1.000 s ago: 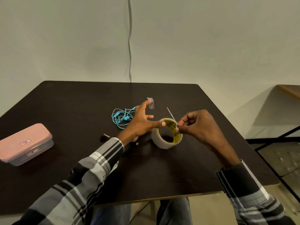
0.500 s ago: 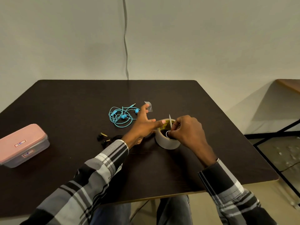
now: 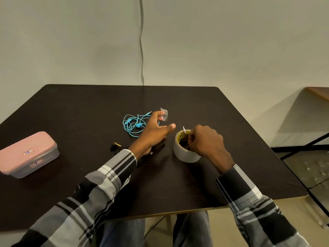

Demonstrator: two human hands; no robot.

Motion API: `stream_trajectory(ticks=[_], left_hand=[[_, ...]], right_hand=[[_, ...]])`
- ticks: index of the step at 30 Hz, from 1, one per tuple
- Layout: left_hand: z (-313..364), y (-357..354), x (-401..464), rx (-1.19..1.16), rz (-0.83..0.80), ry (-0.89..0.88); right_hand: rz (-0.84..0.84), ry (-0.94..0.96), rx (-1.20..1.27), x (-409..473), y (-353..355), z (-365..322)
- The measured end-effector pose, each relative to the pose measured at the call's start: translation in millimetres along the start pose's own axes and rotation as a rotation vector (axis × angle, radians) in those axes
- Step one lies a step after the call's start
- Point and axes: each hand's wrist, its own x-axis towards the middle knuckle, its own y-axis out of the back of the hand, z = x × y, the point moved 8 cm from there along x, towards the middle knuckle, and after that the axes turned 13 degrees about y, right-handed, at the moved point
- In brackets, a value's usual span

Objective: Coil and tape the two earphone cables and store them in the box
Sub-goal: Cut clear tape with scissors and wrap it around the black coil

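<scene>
The right hand (image 3: 206, 142) has its fingers (image 3: 191, 139) curled at the tape roll (image 3: 186, 148), right of the middle, holding scissors whose tip pokes up; the roll's hole faces up. The left hand (image 3: 154, 130) is spread, fingers apart, with a clear tape piece (image 3: 164, 114) stuck to a fingertip. Behind it, the blue earphones (image 3: 132, 124) lie in a loose coil, plug pointing to the upper right. The black earphones (image 3: 115, 147) peek out by the left wrist. The pink box (image 3: 26, 154) sits shut at the left of the tabletop (image 3: 89, 107), its long side slanting up to the right.

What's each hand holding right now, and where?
Left hand: a cut tape piece stuck to a fingertip, fingers spread. Right hand: small scissors by the handles, resting in the tape roll.
</scene>
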Motion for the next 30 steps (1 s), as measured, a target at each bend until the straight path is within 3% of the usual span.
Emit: stream_trajectory(ticks=[5, 8, 13, 17, 22, 30], left_hand=[[2, 7, -5, -0.005, 0.006, -0.001], [6, 11, -12, -0.037, 0.001, -0.004], [19, 17, -25, -0.067, -0.007, -0.026], [29, 24, -39, -0.096, -0.021, -0.06], [34, 38, -51, -0.068, -0.015, -0.094], [30, 55, -59, -0.008, 0.006, -0.105]], right_hand=[[0.004, -0.034, 0.041, -1, 3, 5], [0.174, -0.037, 0.108, -4, 23, 4], [0.48, 0.007, 0.615, -8, 47, -14], [0.437, -0.039, 1.08, -6, 36, -32], [0.392, -0.093, 1.387, -1, 27, -48], [0.405, -0.091, 1.437, 6, 27, -60]])
